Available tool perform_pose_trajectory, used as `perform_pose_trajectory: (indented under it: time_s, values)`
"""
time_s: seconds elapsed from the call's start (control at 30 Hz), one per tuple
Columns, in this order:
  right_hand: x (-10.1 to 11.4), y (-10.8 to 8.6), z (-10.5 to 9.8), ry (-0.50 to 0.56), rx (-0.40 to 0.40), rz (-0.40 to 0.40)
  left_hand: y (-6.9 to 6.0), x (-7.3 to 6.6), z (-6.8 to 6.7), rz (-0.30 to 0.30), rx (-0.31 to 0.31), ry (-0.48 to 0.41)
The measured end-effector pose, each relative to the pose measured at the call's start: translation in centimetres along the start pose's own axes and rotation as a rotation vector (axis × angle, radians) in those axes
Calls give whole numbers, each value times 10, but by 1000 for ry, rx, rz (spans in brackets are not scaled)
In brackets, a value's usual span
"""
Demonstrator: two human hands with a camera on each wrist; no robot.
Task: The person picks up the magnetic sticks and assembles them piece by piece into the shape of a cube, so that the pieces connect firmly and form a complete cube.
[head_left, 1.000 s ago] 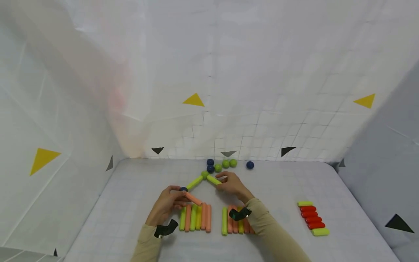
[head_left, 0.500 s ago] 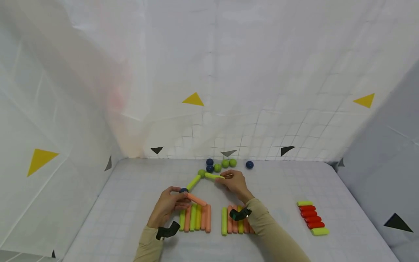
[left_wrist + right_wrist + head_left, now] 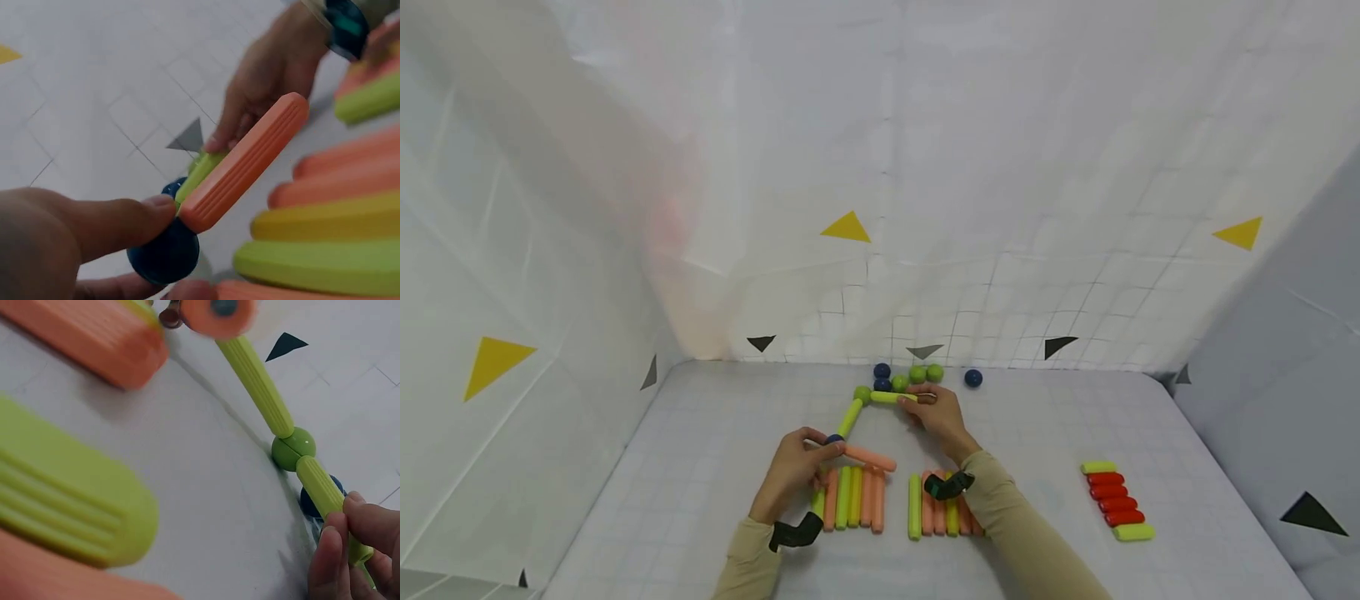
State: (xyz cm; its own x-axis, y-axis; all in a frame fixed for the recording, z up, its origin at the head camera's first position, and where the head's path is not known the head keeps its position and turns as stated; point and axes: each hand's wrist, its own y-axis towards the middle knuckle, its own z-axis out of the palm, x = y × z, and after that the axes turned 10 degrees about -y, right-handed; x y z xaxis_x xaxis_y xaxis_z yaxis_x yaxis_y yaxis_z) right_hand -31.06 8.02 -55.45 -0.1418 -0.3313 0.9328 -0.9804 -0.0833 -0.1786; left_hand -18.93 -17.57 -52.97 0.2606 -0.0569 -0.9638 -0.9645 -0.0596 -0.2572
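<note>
My left hand (image 3: 796, 467) pinches a dark blue ball (image 3: 165, 251) between thumb and fingers. An orange stick (image 3: 870, 457) extends from that ball to the right, and a yellow-green stick (image 3: 850, 418) runs from it to a green ball (image 3: 862, 394). A second yellow-green stick (image 3: 321, 486) joins the same green ball. My right hand (image 3: 942, 419) pinches this second stick near its far end, as the right wrist view shows.
Two side-by-side rows of orange, yellow and green sticks (image 3: 843, 498) lie in front. Loose green balls (image 3: 935, 372) and blue balls (image 3: 973, 378) sit at the back. Red sticks (image 3: 1114, 491) between short green ones lie at the right.
The orange stick and the blue ball have shifted right with my left hand. The second yellow-green stick has swung from a downward slant to nearly level, its held end moving away from me.
</note>
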Motion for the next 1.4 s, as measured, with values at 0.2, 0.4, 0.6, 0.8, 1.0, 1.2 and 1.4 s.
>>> perform_pose_trajectory:
  time_s: [0.2, 0.4, 0.6, 0.8, 1.0, 1.2, 1.4]
  values:
    - [-3, 3, 3, 13, -30, -5, 1, 2, 8, 190, -66, 351]
    - [0, 2, 3, -27, -92, -51, 0, 6, 15, 291, -110, 572]
    - [12, 7, -1, -368, -181, -383, 1, 9, 17, 339, -140, 679]
    - [22, 19, -7, -752, -84, -573, 4, 9, 11, 388, -95, 659]
    - [27, 25, -9, -920, 37, -574, 9, 16, -5, 332, -6, 539]
    - [27, 26, -8, -1008, 65, -599, 13, 27, -7, 313, 87, 503]
    - [26, 27, -8, -998, 53, -598, 14, 25, -2, 322, 92, 491]
